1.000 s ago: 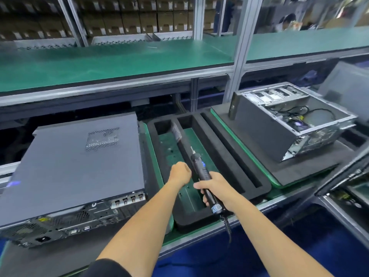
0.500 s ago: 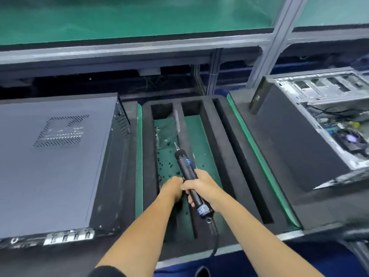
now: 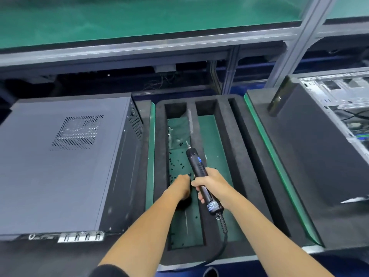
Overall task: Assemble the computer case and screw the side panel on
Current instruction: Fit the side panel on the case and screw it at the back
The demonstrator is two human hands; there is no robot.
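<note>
A closed dark grey computer case (image 3: 60, 164) lies flat at the left, its vented side panel facing up. My right hand (image 3: 211, 184) grips a black electric screwdriver (image 3: 201, 176), bit pointing away over the foam tray (image 3: 237, 156). My left hand (image 3: 179, 188) reaches down into the tray's left compartment among several small black screws (image 3: 177, 164) on the green mat; its fingertips are hidden, so what they hold cannot be seen. A second case (image 3: 339, 120) with its side open stands at the right.
A black foam tray with long slots sits between the two cases. The screwdriver's cable (image 3: 223, 232) trails over the tray's near edge. A green-topped shelf (image 3: 139, 19) on aluminium posts (image 3: 289, 48) runs overhead at the back.
The view tilted down and closer to the tray. My left hand dropped from beside the screwdriver into the screw compartment; my right hand kept hold of the screwdriver.
</note>
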